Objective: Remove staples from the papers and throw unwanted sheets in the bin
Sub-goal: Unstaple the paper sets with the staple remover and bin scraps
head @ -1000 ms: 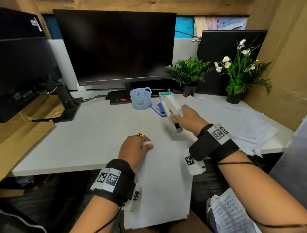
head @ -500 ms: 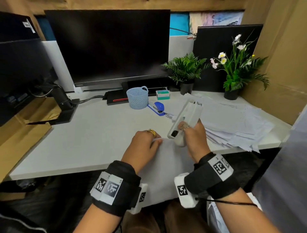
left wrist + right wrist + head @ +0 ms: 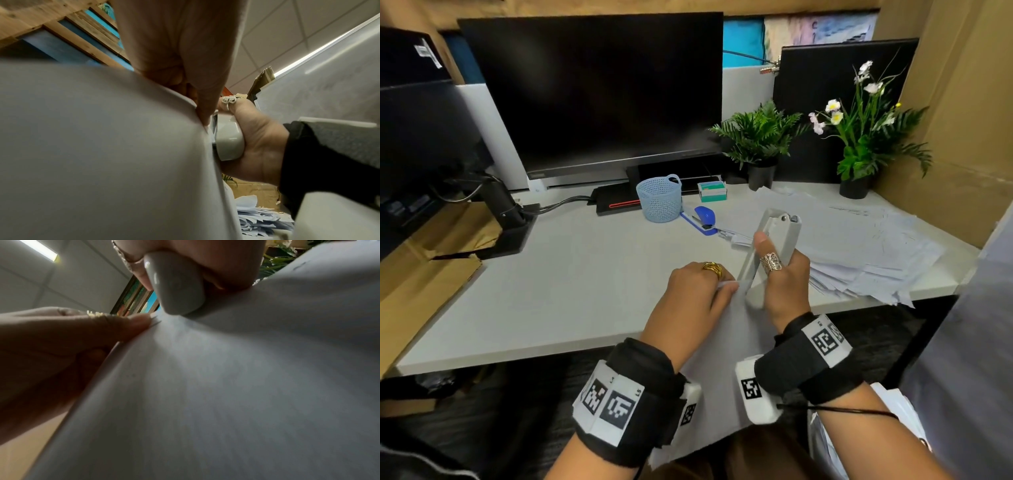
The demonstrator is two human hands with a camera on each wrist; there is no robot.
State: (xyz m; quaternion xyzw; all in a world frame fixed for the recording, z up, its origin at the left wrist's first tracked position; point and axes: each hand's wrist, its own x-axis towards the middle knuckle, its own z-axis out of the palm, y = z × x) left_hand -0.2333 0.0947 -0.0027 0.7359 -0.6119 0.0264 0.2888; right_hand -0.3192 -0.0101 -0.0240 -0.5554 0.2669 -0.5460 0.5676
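- the stapled papers (image 3: 726,346) hang off the near edge of the surface (image 3: 571,274) toward the person's lap, with only the top corner up at desk height.
- the left hand (image 3: 688,301) pinches that top corner, thumb under and fingers (image 3: 131,324) curled over the edge; the right wrist view shows several sheet edges fanned just beyond the fingertip.
- the right hand (image 3: 784,284) is wrapped round a grey stapler (image 3: 770,253), held upright with its rounded end down against the paper right beside the left fingertips; thumb along the front, the other fingers curled behind.
- the staple itself is hidden where tool and paper meet, so i cannot tell whether it is hooked yet.
- handling, as a judgement: the sheets are light, limp and easy to tear at the corner, and they sag wherever they are unsupported. the best hold looks like the one in use, tight beside the staple, so the pull goes into the metal rather than the paper.
- the stapler is rigid with a smooth shell; a full wrap round its body seems right for levering.
- risk: a sideways yank could rip the corner or let the bundle slide off the lap.
- a loose heap of papers (image 3: 859,253) lies on the surface to the right; no bin shows in any view.
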